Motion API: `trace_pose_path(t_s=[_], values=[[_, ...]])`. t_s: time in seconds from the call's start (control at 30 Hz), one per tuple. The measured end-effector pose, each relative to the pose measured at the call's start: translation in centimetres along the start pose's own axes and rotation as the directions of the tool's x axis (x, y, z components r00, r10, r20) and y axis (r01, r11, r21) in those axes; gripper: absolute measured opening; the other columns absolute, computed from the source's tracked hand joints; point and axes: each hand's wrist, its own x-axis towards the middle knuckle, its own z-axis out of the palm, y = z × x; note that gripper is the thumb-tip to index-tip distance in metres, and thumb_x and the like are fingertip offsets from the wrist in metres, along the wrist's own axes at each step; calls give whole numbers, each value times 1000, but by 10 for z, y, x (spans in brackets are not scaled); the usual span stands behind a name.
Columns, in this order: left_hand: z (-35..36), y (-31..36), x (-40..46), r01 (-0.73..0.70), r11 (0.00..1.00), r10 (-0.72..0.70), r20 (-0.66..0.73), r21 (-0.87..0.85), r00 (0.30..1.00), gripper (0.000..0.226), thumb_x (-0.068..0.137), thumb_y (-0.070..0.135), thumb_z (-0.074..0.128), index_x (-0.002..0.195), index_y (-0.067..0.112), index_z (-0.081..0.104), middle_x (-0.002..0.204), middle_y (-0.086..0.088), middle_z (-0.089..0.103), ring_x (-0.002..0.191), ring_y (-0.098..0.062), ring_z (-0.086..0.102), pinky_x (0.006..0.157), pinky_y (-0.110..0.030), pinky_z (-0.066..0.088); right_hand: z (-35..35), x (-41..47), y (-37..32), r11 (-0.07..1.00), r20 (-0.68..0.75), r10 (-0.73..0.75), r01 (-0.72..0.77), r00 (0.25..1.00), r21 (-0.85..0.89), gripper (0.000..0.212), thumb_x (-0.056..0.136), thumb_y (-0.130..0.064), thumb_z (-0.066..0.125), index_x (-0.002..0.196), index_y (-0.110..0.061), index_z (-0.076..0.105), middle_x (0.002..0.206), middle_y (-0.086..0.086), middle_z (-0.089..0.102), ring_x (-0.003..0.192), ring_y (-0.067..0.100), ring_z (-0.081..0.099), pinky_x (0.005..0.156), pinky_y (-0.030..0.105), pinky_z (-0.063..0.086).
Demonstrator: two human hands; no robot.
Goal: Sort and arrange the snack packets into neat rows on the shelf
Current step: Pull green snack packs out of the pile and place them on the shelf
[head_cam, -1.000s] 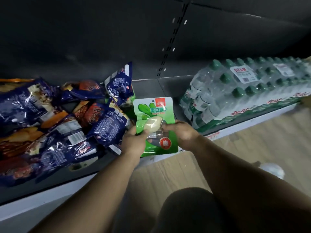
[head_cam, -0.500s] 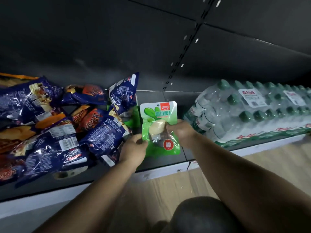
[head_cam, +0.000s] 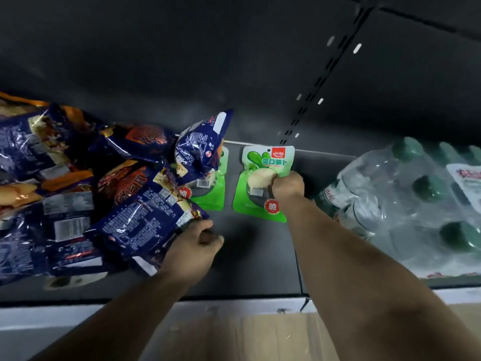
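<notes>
Looking down from the head camera, you had bare dark shelf (head_cam: 250, 259) between the blue packet pile (head_cam: 86, 194) and the bottled water pack (head_cam: 406, 204), back to the rear panel. Your right hand (head_cam: 287, 186) pinched the green snack packet (head_cam: 260, 183) by its right edge, near the back. Your left hand (head_cam: 194, 248), fingers curled, gripped a blue packet (head_cam: 140, 222) at the pile's edge.

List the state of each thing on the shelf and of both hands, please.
Green radish snack packet: held by right hand.
Second green packet: lying flat, partly under a blue packet.
Dark blue foil snack packets: jumbled pile; left hand grips one's edge.
Shrink-wrapped green-capped water bottles: wrapped, on their side.
</notes>
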Motion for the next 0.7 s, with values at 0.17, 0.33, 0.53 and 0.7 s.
trace_pose_path(t_s=[0.17, 0.33, 0.53, 0.7], values=[[10, 8, -1, -40, 999, 40, 19, 26, 999, 44, 91, 19, 61, 133, 12, 52, 102, 7, 55, 107, -12, 54, 95, -20, 36, -2, 12, 6, 996, -117, -83, 78, 990, -39, 38, 87, -9, 54, 125, -13, 56, 123, 9, 62, 115, 30, 57, 92, 28, 45], [12, 10, -8, -53, 996, 53, -4, 70, 999, 44, 91, 20, 60, 133, 13, 51, 96, 9, 53, 106, -14, 54, 88, -18, 34, 1, -18, 6, 963, -196, -176, 128, 965, -236, 50, 91, -28, 56, 134, -8, 41, 136, 17, 43, 126, 35, 40, 101, 36, 36], [4, 6, -16, -35, 998, 35, -7, 55, 999, 43, 91, 18, 60, 132, 12, 51, 103, 3, 55, 106, -16, 55, 89, -19, 36, 36, -56, -27, 882, 72, -390, 395, 918, -257, 39, 91, -44, 55, 110, -11, 65, 115, 11, 64, 111, 29, 57, 87, 28, 45], [-10, -1, -19, -45, 999, 45, 23, 14, 999, 45, 91, 18, 59, 135, 12, 48, 104, 4, 55, 99, -11, 51, 88, -19, 36, 60, -67, -33, 874, 163, -269, 311, 949, -373, 49, 92, -48, 55, 118, -7, 56, 120, 12, 61, 112, 28, 58, 77, 28, 42]])
